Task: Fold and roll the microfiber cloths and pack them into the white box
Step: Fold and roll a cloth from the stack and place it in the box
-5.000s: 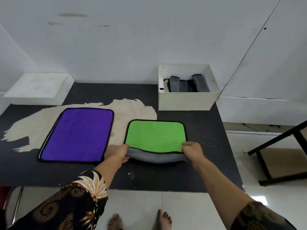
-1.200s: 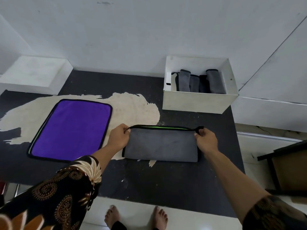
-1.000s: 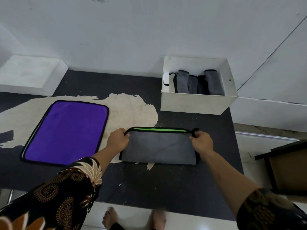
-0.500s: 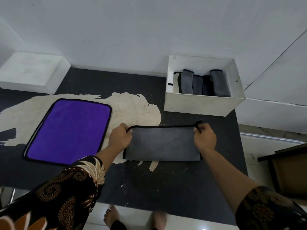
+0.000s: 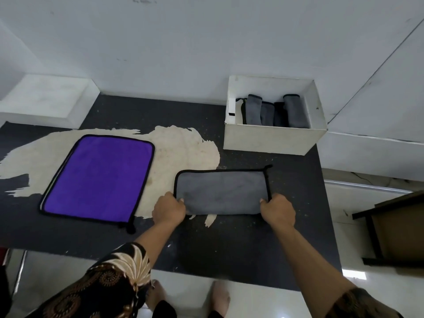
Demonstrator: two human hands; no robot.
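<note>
A grey cloth (image 5: 221, 193), folded in half with a black hem, lies flat on the black table (image 5: 229, 249). My left hand (image 5: 169, 208) grips its near left corner. My right hand (image 5: 278, 211) grips its near right corner. To the left a purple cloth (image 5: 98, 177) lies spread flat. The white box (image 5: 270, 140) stands at the back right of the table and holds several rolled grey cloths (image 5: 273, 111) upright.
A white block (image 5: 46, 99) sits at the back left against the wall. A worn beige patch (image 5: 183, 148) marks the tabletop. A dark wooden frame (image 5: 394, 228) stands to the right, off the table. My bare feet show below the table's near edge.
The cloth went from green side up to folded in half, grey side out. Both hands then slid from its far corners to its near corners.
</note>
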